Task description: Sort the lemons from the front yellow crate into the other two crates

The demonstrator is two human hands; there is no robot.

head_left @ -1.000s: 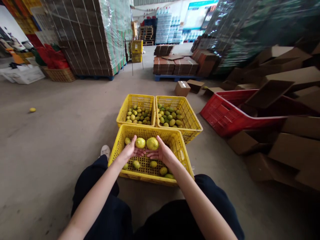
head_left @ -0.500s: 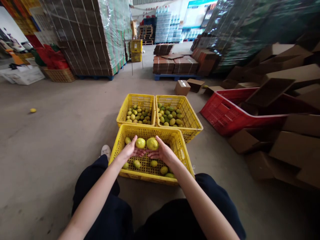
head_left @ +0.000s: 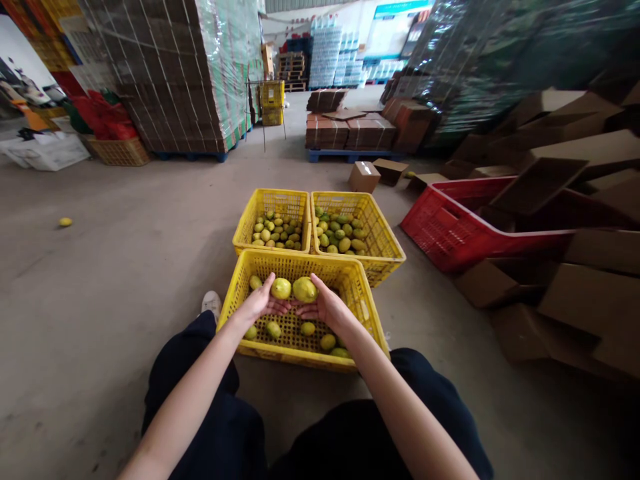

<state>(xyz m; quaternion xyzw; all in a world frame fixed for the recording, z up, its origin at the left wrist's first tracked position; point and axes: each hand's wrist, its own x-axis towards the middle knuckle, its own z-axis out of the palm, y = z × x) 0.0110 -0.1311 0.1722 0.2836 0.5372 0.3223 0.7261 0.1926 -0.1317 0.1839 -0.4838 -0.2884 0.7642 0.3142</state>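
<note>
My left hand (head_left: 261, 303) holds a yellow-green lemon (head_left: 281, 289) between thumb and fingers. Beside it, a slightly larger lemon (head_left: 305, 289) is held in my right hand (head_left: 327, 307). Both hands are over the near yellow crate (head_left: 295, 357), fingertips close together below the fruit. Several lemons lie spread on that crate's perforated floor, among them one lemon (head_left: 273, 329) at the left and another lemon (head_left: 328, 342) towards the right corner. My hands and forearms hide part of the crate's inside.
Behind the near crate stand a left yellow crate (head_left: 239, 227) and a right yellow crate (head_left: 387, 243), both with many lemons. A red crate (head_left: 440, 233) and cardboard boxes (head_left: 585, 300) crowd the right. One lemon (head_left: 65, 222) lies on the floor at left. Wrapped pallets rise farther back.
Almost nothing differs. Both hands keep hold of the same two lemons in nearly the same place above the crate; the view has shifted very slightly.
</note>
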